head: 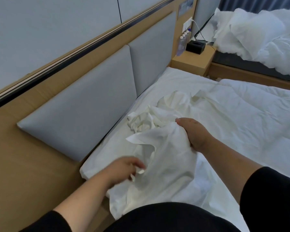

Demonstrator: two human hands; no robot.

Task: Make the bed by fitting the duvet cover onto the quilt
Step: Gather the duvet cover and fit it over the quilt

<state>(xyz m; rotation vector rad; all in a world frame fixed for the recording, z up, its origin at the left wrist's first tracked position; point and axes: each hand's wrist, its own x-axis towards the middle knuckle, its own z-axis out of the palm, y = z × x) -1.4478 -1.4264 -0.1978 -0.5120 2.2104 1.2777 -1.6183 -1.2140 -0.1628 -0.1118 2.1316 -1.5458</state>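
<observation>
A white duvet cover lies bunched at the head end of the bed, rumpled toward the headboard. My right hand grips a raised fold of it from above, lifting that part off the mattress. My left hand reaches into the cover's lower folds, fingers curled and blurred, apparently pinching the fabric. The white quilt spreads flat over the right part of the bed. The fitted sheet shows near the headboard.
Grey padded headboard panels on a wooden frame run along the left. A wooden nightstand holds water bottles and a black tissue box. A second bed with crumpled white bedding stands at the back right.
</observation>
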